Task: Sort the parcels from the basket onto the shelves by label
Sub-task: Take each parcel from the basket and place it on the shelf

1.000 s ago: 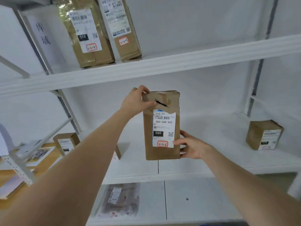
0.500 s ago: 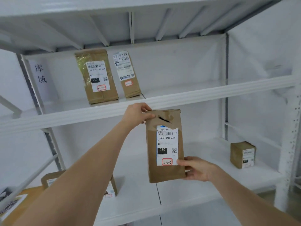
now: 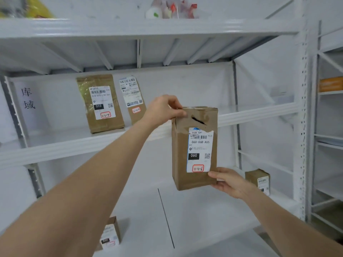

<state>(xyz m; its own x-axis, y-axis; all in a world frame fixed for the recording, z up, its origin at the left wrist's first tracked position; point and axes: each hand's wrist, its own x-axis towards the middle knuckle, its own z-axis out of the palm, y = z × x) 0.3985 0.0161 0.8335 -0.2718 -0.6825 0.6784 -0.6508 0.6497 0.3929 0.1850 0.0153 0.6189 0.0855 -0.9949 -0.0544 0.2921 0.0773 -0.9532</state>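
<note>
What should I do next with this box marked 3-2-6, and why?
Probably lift the held parcel onto the middle shelf, just right of the parcel marked 3-2-5; the parcel marked 3-2-4 stands left of that one, so 3-2-6 follows, and that spot looks bare.

Brown parcels: five. These are the held parcel (image 3: 194, 149); the tall parcel (image 3: 101, 104) and narrow parcel (image 3: 132, 101) on the middle shelf (image 3: 55, 147); and the right small box (image 3: 258, 179) and left small box (image 3: 110, 232) on the lower shelf (image 3: 194, 219).
Shelf boards: three, counting the top shelf (image 3: 130, 26).
Grips: two, the left grip (image 3: 163, 108) and right grip (image 3: 230, 182).
Wall sign (image 3: 27, 98): one.
</note>
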